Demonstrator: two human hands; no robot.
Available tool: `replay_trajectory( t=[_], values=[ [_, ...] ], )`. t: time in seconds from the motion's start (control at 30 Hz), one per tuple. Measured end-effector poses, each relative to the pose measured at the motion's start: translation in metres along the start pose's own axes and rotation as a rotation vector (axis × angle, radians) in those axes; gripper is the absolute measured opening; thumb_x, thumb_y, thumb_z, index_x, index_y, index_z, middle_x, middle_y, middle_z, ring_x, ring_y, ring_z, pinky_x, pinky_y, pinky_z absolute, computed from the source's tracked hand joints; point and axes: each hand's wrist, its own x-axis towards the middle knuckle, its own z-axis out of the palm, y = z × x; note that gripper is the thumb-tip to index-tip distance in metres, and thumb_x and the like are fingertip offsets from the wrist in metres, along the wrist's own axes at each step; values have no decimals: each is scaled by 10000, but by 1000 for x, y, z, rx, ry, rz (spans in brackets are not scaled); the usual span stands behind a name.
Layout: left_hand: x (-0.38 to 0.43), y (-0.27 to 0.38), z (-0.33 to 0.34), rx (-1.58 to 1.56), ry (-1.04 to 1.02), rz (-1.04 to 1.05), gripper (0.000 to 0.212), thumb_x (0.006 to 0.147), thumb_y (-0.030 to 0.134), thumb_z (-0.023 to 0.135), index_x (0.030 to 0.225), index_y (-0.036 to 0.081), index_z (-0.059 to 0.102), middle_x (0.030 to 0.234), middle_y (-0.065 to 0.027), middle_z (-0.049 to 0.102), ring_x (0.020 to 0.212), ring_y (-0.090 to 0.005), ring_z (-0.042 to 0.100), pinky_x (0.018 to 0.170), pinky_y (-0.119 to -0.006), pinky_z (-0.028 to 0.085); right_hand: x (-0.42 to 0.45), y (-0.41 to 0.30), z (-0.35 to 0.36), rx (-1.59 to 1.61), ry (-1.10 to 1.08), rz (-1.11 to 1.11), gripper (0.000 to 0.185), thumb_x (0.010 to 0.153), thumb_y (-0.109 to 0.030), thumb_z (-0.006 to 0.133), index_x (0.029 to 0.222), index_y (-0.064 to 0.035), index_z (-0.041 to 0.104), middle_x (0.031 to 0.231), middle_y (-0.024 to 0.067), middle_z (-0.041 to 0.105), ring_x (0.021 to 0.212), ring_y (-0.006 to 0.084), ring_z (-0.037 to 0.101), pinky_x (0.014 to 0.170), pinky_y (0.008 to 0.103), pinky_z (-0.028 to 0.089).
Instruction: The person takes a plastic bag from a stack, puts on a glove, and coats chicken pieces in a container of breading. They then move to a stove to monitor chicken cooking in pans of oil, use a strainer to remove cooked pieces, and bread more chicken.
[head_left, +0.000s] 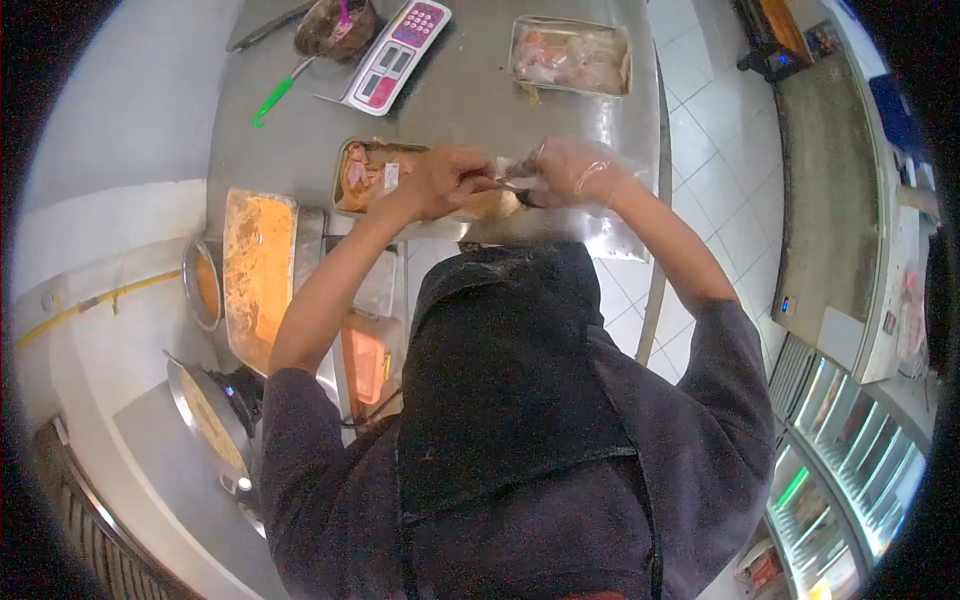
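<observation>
Over the steel table's near edge, my left hand (454, 180) and my right hand (570, 172) work close together. My right hand wears a clear plastic glove and grips a small dark tool (525, 196), too blurred to name exactly. The fingers of my left hand are bent towards its thin end; whether they pinch anything is unclear. Just below the fingers lies a pale beige item (487, 205), partly covered by the hands. A metal tray (342, 201) with raw meat pieces (361, 169) stands beside my left hand, with a small white packet (391, 175) on the meat.
A digital scale (394, 56) and a bowl (307, 34) stand at the far left, near a green-handled utensil (276, 101). Another tray (626, 90) holds bagged meat (562, 60). Left of me is a tub (234, 300) of orange powder (270, 262); a wide pan (202, 412) sits lower.
</observation>
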Motion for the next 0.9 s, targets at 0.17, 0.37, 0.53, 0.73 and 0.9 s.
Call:
replay_trajectory(
  t=[0.17,0.37,0.53,0.73,0.9],
  values=[
    [-7,-9,-4,-229,11,-189,186,841,203,639,905,28,643,862,-103,640,819,-208,595,789,-324,457,21,-3,12,-25,41,-126,458,754,-452,632,1134,-198,651,893,163,664,841,349,644,747,451,525],
    [-15,2,-14,-239,115,-200,222,850,239,651,925,31,645,863,-89,650,807,-153,589,768,-300,464,47,-18,18,-137,-9,-26,490,737,-482,633,1114,-170,645,896,174,661,828,357,641,750,448,528],
    [-28,-5,-15,-363,162,-312,245,862,265,647,931,30,635,857,-64,642,792,-139,586,750,-285,468,54,-46,-10,-38,-104,40,386,733,-411,645,964,-104,683,851,166,666,838,322,646,790,434,509],
    [-44,-29,-7,-522,374,-319,163,905,162,607,962,10,608,797,-16,623,749,-91,562,715,-240,465,56,-49,-9,-19,-106,106,393,738,-377,650,1075,-180,685,913,142,660,908,290,622,844,408,471],
    [-67,-20,-15,-651,595,-323,167,963,191,509,974,24,503,760,-21,573,700,-90,529,647,-252,451,-38,-18,-34,20,21,346,431,704,-329,686,1101,-163,668,908,148,662,827,325,640,759,438,492]
  ],
)
